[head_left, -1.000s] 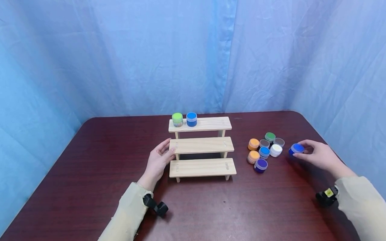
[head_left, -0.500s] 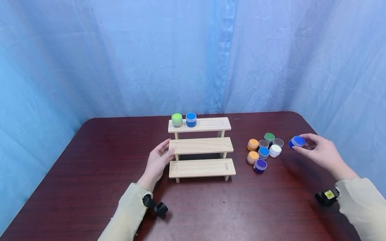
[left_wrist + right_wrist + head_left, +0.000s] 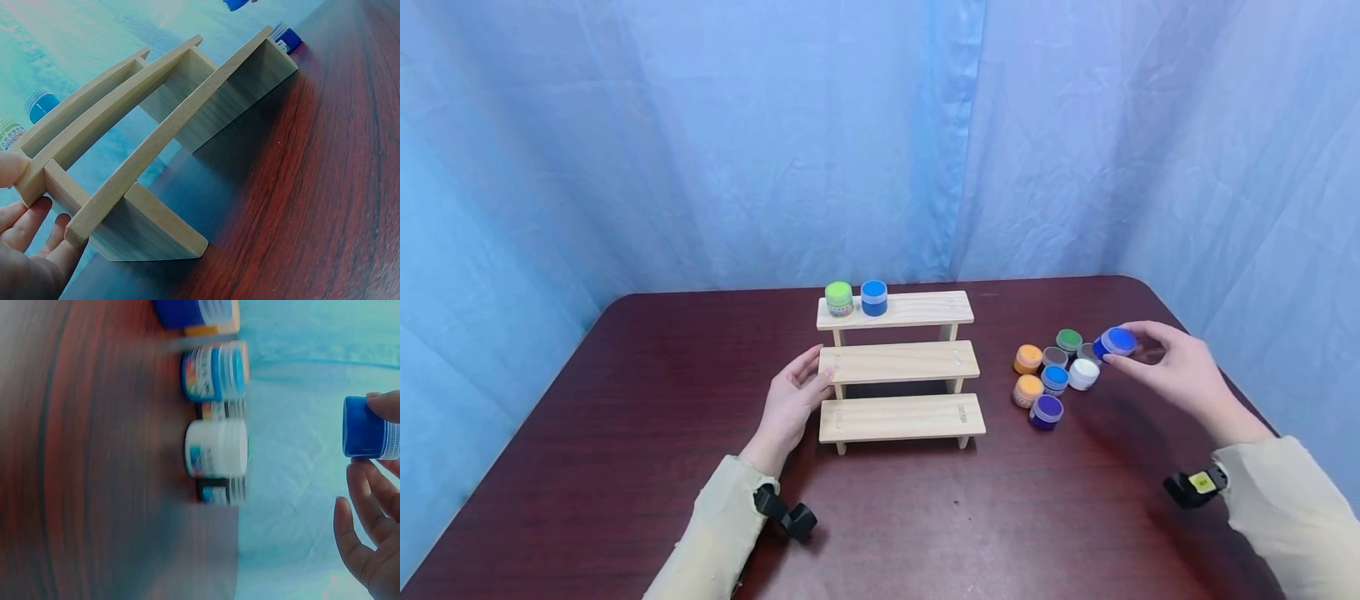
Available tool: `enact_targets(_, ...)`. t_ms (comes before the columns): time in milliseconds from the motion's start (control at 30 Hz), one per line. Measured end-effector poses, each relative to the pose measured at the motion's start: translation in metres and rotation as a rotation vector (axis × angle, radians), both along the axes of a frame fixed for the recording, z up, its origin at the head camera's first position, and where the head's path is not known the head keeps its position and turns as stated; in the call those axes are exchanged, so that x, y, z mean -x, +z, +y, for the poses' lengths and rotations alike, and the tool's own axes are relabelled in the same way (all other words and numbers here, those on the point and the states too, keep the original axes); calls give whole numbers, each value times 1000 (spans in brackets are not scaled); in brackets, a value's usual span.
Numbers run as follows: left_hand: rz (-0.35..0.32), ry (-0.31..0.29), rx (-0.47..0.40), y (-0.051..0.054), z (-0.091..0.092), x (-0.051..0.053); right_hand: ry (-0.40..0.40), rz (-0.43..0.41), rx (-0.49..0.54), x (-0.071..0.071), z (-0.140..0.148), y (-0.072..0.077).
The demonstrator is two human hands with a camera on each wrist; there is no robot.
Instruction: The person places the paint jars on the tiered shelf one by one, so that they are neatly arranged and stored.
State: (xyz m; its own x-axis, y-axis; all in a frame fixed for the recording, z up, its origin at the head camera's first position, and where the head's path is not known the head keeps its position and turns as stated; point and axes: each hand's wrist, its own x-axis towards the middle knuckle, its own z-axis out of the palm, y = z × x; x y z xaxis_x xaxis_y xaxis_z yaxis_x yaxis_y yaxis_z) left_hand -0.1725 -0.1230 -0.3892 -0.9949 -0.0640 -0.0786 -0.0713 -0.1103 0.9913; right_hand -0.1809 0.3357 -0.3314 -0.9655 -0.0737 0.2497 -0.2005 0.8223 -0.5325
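Note:
A blue paint jar (image 3: 1115,342) is pinched between the thumb and fingers of my right hand (image 3: 1176,371), raised above the table beside the jar group. The right wrist view shows the same blue jar (image 3: 365,428) lifted clear, its other fingers spread below. My left hand (image 3: 786,408) holds the left end of a three-step wooden shelf stand (image 3: 898,362). Its thumb lies on the middle board and its fingers (image 3: 28,228) curl underneath. On the top step stand a light green jar (image 3: 839,299) and a lighter blue jar (image 3: 874,298).
Right of the stand several jars stand close together, among them a white jar (image 3: 1083,374), a purple jar (image 3: 1046,412), an orange jar (image 3: 1027,359) and a green jar (image 3: 1069,341). A dark wooden table (image 3: 647,400) carries everything, with a blue curtain (image 3: 775,150) behind.
My right hand has lifted the blue jar off the table and carried it left, towards the other jars. My left hand stays on the stand.

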Motion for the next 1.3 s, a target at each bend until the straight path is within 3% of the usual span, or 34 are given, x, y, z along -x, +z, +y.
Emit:
enact_targets(233, 2, 0, -3, -2, 0, 1, 24, 16, 17, 1, -21, 5)
enact_targets(1000, 19, 0, -22, -3, 2, 2, 171, 38, 92, 24, -100, 20)
enact_targets(1300, 25, -1, -38, -5, 2, 5, 226, 58, 126, 35, -126, 18)
